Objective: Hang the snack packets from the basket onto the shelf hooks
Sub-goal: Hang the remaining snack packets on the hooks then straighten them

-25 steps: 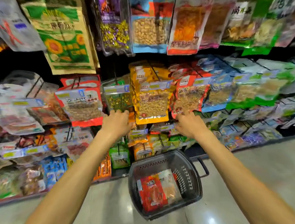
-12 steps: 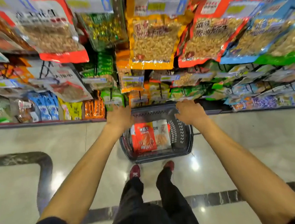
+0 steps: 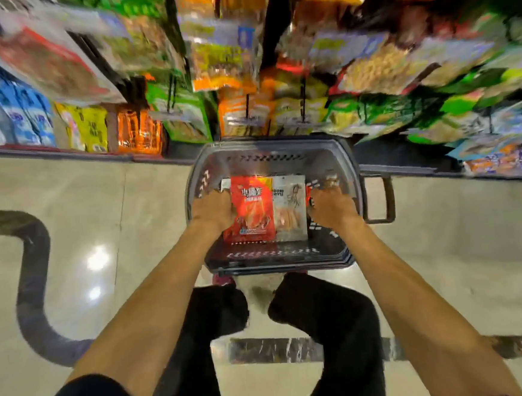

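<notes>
**Both hands down in the basket, one at each side of the packets**

Head view: a dark grey plastic basket (image 3: pixel 349 159) with rounded corners and slotted walls stands on the floor at the centre of the frame, its loop handle (image 3: pixel 378 199) sticking out to the right. Two flat, glossy packets lie side by side on its bottom: a red packet (image 3: pixel 253 212) on the left and a pale packet (image 3: pixel 290 211) touching its right edge.

The left hand (image 3: pixel 214 211) is against the red packet's left edge. The right hand (image 3: pixel 332 206) is just beside the pale packet's right edge. Both sets of fingers point down and are blurred, so I cannot tell whether either hand grasps a packet.

Across the top of the frame, shiny hanging packets (image 3: pixel 227 60) in orange, green, yellow and blue crowd the shelf, smeared by motion. Thin dark hooks (image 3: pixel 247 105) show between them.

The floor (image 3: pixel 98 210) is polished pale stone with bright glare spots, and a curved dark band (image 3: pixel 32 278) is inlaid at the left. Black trousers (image 3: pixel 325 317) fill the lower centre.
</notes>
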`<state>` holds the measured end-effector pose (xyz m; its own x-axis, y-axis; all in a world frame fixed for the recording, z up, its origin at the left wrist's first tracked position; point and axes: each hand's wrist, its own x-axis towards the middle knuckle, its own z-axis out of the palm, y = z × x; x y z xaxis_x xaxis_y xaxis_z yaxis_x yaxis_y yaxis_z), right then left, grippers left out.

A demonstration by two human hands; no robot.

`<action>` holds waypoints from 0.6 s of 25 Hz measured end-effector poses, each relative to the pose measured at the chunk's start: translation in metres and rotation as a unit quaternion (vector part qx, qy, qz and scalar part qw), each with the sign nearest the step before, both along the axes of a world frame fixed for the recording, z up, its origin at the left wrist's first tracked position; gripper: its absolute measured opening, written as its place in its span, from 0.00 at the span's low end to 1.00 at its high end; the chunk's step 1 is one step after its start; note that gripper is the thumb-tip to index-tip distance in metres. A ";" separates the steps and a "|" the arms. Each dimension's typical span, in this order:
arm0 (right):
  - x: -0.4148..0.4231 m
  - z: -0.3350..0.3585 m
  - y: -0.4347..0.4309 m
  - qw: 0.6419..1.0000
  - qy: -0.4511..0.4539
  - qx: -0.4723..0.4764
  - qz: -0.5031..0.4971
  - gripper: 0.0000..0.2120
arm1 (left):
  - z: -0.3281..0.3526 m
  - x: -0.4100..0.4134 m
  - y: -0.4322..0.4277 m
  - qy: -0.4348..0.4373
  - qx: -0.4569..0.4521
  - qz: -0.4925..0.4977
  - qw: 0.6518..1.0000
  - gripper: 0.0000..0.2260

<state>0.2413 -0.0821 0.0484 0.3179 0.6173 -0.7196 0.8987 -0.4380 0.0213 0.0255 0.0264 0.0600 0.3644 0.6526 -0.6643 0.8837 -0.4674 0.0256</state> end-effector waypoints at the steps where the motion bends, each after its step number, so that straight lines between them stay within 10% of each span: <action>1: 0.004 -0.032 0.001 1.000 0.006 -0.009 -0.002 0.21 | -0.032 0.002 0.000 0.002 -0.002 0.006 1.000 0.15; 15: 0.050 -0.346 -0.001 0.989 -0.075 -0.130 0.002 0.18 | -0.386 0.021 0.025 0.010 -0.082 0.097 0.992 0.17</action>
<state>0.2917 -0.0836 -0.2978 0.4307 0.4187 -0.7995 0.8787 -0.3967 0.2656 0.0462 0.0511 -0.3264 0.2285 0.5919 -0.7729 0.9577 -0.2792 0.0693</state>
